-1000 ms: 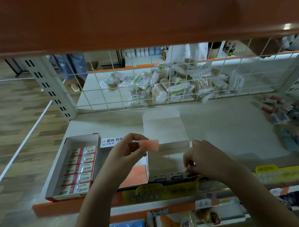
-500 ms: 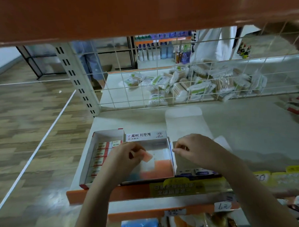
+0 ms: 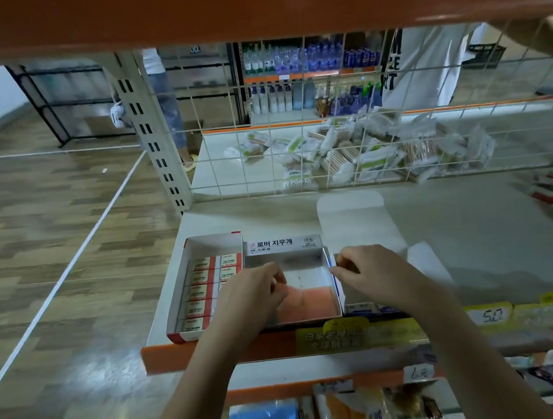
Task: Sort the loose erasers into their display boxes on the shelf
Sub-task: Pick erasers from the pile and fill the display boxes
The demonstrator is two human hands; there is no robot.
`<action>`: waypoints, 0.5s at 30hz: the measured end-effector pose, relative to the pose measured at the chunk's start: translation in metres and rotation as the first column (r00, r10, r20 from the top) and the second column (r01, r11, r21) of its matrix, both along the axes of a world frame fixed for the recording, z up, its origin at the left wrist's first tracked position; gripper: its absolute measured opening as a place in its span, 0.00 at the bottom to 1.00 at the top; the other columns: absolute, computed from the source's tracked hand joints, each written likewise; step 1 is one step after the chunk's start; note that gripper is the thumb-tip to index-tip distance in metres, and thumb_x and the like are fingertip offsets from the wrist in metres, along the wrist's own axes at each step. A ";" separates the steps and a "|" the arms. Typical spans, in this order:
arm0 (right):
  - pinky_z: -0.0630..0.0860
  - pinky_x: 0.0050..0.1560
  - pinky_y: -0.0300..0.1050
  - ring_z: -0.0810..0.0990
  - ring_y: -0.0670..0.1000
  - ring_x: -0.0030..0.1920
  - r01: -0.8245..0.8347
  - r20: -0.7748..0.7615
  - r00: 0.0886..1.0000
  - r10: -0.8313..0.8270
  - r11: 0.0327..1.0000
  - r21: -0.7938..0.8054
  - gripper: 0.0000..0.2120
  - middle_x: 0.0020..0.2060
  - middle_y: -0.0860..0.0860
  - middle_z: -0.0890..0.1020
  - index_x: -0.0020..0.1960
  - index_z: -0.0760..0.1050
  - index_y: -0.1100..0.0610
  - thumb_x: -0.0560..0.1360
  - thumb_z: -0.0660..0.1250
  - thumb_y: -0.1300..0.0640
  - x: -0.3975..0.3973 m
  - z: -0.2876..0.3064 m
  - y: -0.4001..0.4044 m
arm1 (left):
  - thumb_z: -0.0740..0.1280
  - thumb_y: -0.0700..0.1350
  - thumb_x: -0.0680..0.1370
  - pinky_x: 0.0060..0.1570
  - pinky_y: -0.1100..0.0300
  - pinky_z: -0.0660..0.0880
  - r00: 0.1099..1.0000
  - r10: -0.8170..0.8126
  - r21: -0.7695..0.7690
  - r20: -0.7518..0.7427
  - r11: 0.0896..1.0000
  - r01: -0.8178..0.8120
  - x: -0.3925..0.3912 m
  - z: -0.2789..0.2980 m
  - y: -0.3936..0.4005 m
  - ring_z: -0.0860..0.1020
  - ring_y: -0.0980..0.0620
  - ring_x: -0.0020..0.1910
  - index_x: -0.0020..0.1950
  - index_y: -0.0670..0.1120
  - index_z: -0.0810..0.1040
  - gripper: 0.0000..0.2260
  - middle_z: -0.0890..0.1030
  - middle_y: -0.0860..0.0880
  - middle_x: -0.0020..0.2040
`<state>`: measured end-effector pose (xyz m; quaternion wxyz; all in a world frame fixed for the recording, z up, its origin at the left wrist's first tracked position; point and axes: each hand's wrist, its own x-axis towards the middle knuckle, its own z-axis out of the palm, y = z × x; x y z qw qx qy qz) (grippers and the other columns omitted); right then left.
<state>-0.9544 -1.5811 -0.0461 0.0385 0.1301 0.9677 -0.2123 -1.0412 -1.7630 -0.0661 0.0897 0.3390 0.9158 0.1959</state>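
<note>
A shop: orange-edged shelves (image 3: 218,351) with price tags (image 3: 490,316), boxed erasers (image 3: 206,291) and bottled goods (image 3: 306,60).

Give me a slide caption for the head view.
Left hand lowers into the middle display box of pink erasers; right hand steadies its wall.

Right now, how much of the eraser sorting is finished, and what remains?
Done: the left box holds rows of wrapped erasers, and pink erasers fill the near end of the middle box. In hand: the left hand lowers into the middle box; the right hand pinches its side wall. Left: the middle box's far end is bare, and loose erasers lie far right.
</note>
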 end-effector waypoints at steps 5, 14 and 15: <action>0.68 0.38 0.43 0.75 0.51 0.38 0.033 -0.010 0.999 -0.033 0.999 -0.008 0.13 0.39 0.52 0.79 0.46 0.74 0.58 0.79 0.58 0.50 0.005 -0.003 0.000 | 0.62 0.54 0.78 0.43 0.65 0.68 0.993 -0.048 -0.119 -0.109 0.992 0.035 -0.001 -0.002 0.006 0.71 0.57 0.46 0.54 0.51 0.78 0.10 0.76 0.54 0.54; 0.68 0.37 0.42 0.72 0.47 0.35 0.023 -0.007 1.000 -0.023 0.998 -0.058 0.13 0.38 0.52 0.79 0.46 0.74 0.58 0.79 0.58 0.50 0.006 -0.003 0.001 | 0.61 0.52 0.79 0.45 0.63 0.70 0.978 -0.152 -0.227 -0.140 0.967 0.118 -0.002 -0.001 0.009 0.76 0.54 0.51 0.55 0.50 0.79 0.11 0.78 0.52 0.55; 0.67 0.37 0.41 0.72 0.47 0.34 0.013 -0.003 1.000 -0.014 0.998 -0.059 0.13 0.37 0.51 0.78 0.45 0.74 0.57 0.79 0.58 0.49 0.006 -0.003 0.002 | 0.61 0.52 0.79 0.45 0.63 0.71 0.977 -0.162 -0.244 -0.140 0.962 0.124 -0.003 -0.001 0.010 0.76 0.53 0.51 0.54 0.50 0.79 0.11 0.78 0.52 0.55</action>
